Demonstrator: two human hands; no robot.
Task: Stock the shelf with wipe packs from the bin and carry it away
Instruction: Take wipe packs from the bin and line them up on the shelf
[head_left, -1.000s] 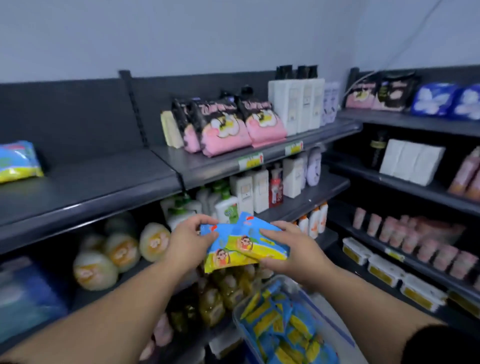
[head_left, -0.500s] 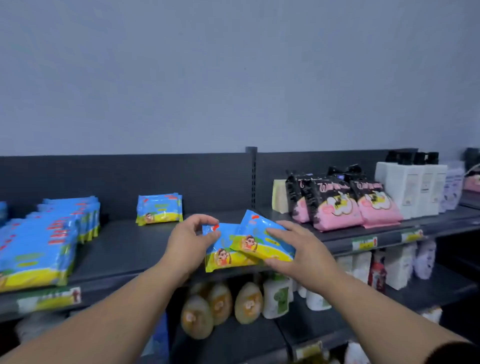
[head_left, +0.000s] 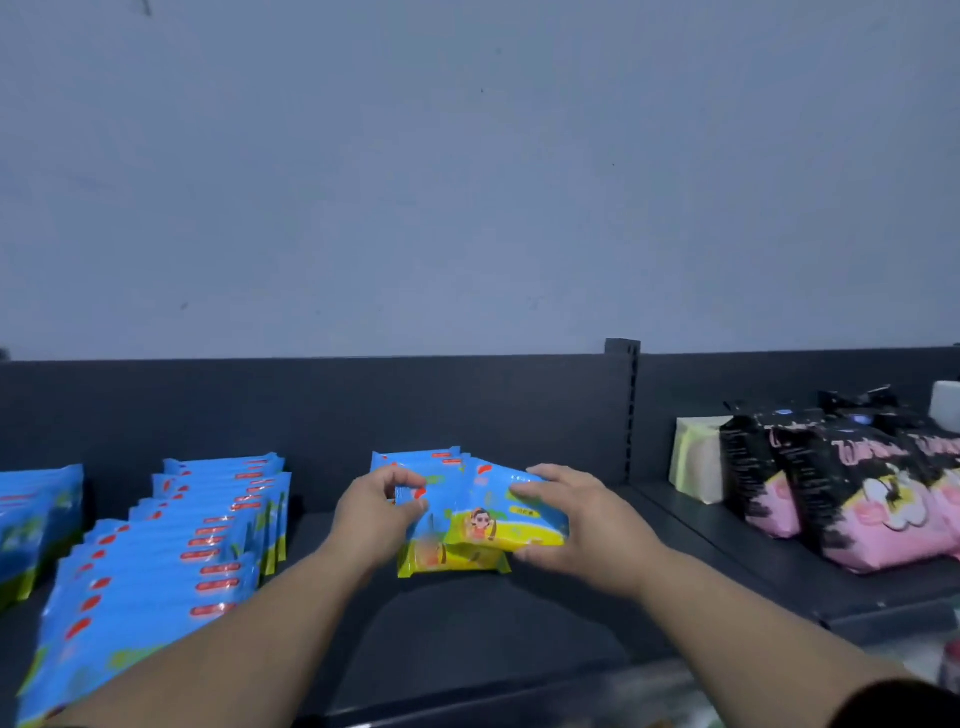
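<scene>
Two blue and yellow wipe packs (head_left: 488, 519) are between my hands over the dark top shelf (head_left: 467, 634). My left hand (head_left: 376, 514) pinches the left end of the lower pack. My right hand (head_left: 576, 525) grips the right end of the upper pack, which overlaps the lower one. The lower pack's bottom edge looks to rest on the shelf. Behind them stands a short stack of the same packs (head_left: 415, 460) against the back panel. The bin is out of view.
A long row of the same blue packs (head_left: 171, 551) stands at the left, with more packs (head_left: 36, 519) at the far left edge. Black and pink bags (head_left: 852, 493) and a pale pack (head_left: 698, 460) fill the right shelf section beyond an upright post (head_left: 623, 410).
My view rose from the bin and lower shelves to the top shelf. Both hands carried the two packs forward and set them down in front of the small stack at the back.
</scene>
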